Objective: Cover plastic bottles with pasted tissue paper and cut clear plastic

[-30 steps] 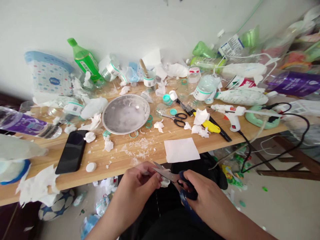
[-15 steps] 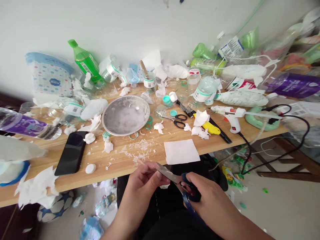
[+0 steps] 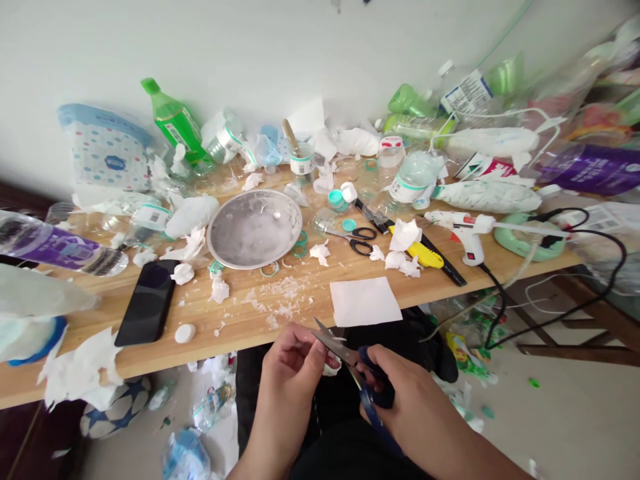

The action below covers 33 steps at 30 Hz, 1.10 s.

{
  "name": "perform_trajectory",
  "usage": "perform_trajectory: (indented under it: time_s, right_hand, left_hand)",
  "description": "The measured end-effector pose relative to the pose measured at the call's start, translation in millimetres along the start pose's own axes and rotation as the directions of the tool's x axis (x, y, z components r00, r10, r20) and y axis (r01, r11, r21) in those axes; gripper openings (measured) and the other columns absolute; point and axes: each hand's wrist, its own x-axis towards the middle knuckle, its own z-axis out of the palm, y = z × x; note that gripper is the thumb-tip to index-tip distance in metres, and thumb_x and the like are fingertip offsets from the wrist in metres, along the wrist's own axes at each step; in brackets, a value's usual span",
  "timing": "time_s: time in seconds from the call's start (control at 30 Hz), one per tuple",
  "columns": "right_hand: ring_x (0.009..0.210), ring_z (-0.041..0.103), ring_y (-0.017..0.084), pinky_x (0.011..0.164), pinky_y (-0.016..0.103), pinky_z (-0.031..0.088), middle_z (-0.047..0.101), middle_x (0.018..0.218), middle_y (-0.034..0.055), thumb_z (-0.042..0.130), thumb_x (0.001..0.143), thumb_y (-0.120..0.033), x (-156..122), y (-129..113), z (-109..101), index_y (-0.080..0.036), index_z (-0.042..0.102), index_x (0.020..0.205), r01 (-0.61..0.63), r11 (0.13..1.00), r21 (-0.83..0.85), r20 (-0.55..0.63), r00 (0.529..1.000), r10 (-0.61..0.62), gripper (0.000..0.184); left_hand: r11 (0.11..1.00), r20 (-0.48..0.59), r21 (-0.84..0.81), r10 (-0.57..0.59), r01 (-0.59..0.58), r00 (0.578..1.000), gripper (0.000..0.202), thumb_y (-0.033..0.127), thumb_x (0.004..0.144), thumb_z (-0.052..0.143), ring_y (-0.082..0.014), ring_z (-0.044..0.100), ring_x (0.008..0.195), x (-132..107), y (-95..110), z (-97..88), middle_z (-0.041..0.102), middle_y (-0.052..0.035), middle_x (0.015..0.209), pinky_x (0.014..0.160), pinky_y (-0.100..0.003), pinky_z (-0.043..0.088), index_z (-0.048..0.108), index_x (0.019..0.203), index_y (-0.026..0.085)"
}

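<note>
My right hand (image 3: 400, 393) grips the dark blue handles of a pair of scissors (image 3: 345, 352), its blades parted and pointing up and left. The blades lie at the fingertips of my left hand (image 3: 295, 363), which is closed in a pinch. A small white piece (image 3: 339, 339) shows beside the blades at those fingertips; the fingers hide most of what they hold. Both hands are over my lap, just in front of the table edge. Closest to them on the table is a white sheet of paper (image 3: 366, 301), with white shavings (image 3: 280, 297) to its left.
On the wooden table are a metal bowl (image 3: 255, 230), a phone (image 3: 147, 302), a white cap (image 3: 185, 333), black-handled scissors (image 3: 363, 240), a yellow utility knife (image 3: 425, 254) and a corded glue gun (image 3: 465, 233). Plastic bottles crowd the back. A ball (image 3: 117, 407) and litter lie below.
The scissor blades have parted wider, with a white strip now showing beside them. The left fingers have shifted slightly. The view has moved a little, and the table things stay in place.
</note>
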Motion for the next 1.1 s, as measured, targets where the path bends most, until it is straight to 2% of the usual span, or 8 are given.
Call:
perform_trajectory:
  time_s: [0.13, 0.23, 0.4, 0.57, 0.83, 1.0, 1.1]
  right_hand:
    - [0.068, 0.056, 0.014, 0.063, 0.024, 0.041, 0.062, 0.078, -0.0027, 0.057, 0.073, -0.006, -0.5, 0.3, 4.7, -0.022, 0.050, 0.080, -0.004, 0.998, 0.062, -0.015, 1.000, 0.005, 0.019]
    - [0.068, 0.056, 0.013, 0.064, 0.024, 0.041, 0.061, 0.078, -0.0030, 0.057, 0.072, -0.006, -0.3, 2.3, 5.5, -0.022, 0.051, 0.081, 0.005, 0.998, 0.055, -0.035, 0.999, -0.003, 0.019]
    - [0.068, 0.055, 0.014, 0.063, 0.025, 0.040, 0.061, 0.077, -0.0028, 0.056, 0.072, -0.005, -1.9, 3.8, 0.9, -0.021, 0.049, 0.079, -0.001, 1.000, 0.002, -0.017, 1.000, 0.001, 0.019]
    - [0.070, 0.057, 0.016, 0.065, 0.027, 0.041, 0.063, 0.081, -0.0011, 0.057, 0.072, -0.005, -4.1, 4.0, -5.2, -0.021, 0.050, 0.081, 0.017, 1.000, -0.026, 0.024, 1.000, -0.017, 0.020]
    - [0.077, 0.061, 0.018, 0.069, 0.029, 0.043, 0.065, 0.086, 0.0018, 0.062, 0.074, -0.006, -2.0, 4.2, -15.3, -0.020, 0.054, 0.086, 0.038, 0.998, -0.059, 0.098, 0.995, -0.032, 0.020]
    - [0.078, 0.061, 0.019, 0.069, 0.030, 0.044, 0.065, 0.087, 0.0015, 0.061, 0.076, -0.005, -4.9, 6.8, -20.6, -0.019, 0.055, 0.088, 0.064, 0.991, -0.120, 0.118, 0.992, -0.050, 0.020]
    - [0.076, 0.061, 0.017, 0.068, 0.028, 0.043, 0.064, 0.085, 0.0008, 0.061, 0.075, -0.004, -5.7, 9.8, -20.8, -0.020, 0.056, 0.088, 0.089, 0.988, -0.125, 0.092, 0.993, -0.077, 0.021]
  left_hand:
    - [0.997, -0.053, -0.073, 0.000, -0.004, 0.999, 0.016, 0.034, 0.091, 0.069, -0.0090, 0.059, 0.068, -1.7, -8.0, 3.2, 0.067, 0.0054, 0.072, 0.070, -0.021, 0.046, 0.062, 0.083, 0.022]
    - [0.999, -0.030, -0.054, 0.003, -0.005, 1.000, 0.017, 0.032, 0.091, 0.070, -0.0083, 0.059, 0.067, -0.6, -6.3, 2.9, 0.067, 0.0057, 0.070, 0.069, -0.020, 0.046, 0.062, 0.081, 0.021]
    - [0.993, 0.040, 0.114, -0.009, 0.005, 0.999, 0.021, 0.036, 0.089, 0.070, -0.0081, 0.059, 0.064, 2.9, 11.9, -3.8, 0.066, 0.0039, 0.069, 0.065, -0.019, 0.047, 0.062, 0.079, 0.019]
    - [0.948, 0.162, 0.316, -0.077, 0.022, 0.984, 0.026, 0.040, 0.089, 0.067, -0.0100, 0.057, 0.063, 5.6, 31.8, -13.8, 0.064, 0.0003, 0.070, 0.063, -0.022, 0.047, 0.064, 0.079, 0.016]
    - [0.873, 0.252, 0.481, -0.218, 0.073, 0.943, 0.025, 0.041, 0.090, 0.063, -0.0115, 0.052, 0.066, 7.3, 42.5, -25.0, 0.062, 0.0005, 0.070, 0.062, -0.025, 0.039, 0.064, 0.082, 0.017]
    - [0.818, 0.314, 0.575, -0.236, 0.014, 0.920, 0.015, 0.032, 0.091, 0.061, -0.0113, 0.052, 0.067, 10.2, 52.4, -28.2, 0.063, 0.0022, 0.071, 0.061, -0.024, 0.038, 0.066, 0.083, 0.020]
    - [0.811, 0.324, 0.585, -0.244, 0.009, 0.914, 0.016, 0.034, 0.092, 0.062, -0.0120, 0.056, 0.070, 10.9, 52.6, -27.1, 0.066, 0.0014, 0.074, 0.064, -0.024, 0.042, 0.068, 0.086, 0.020]
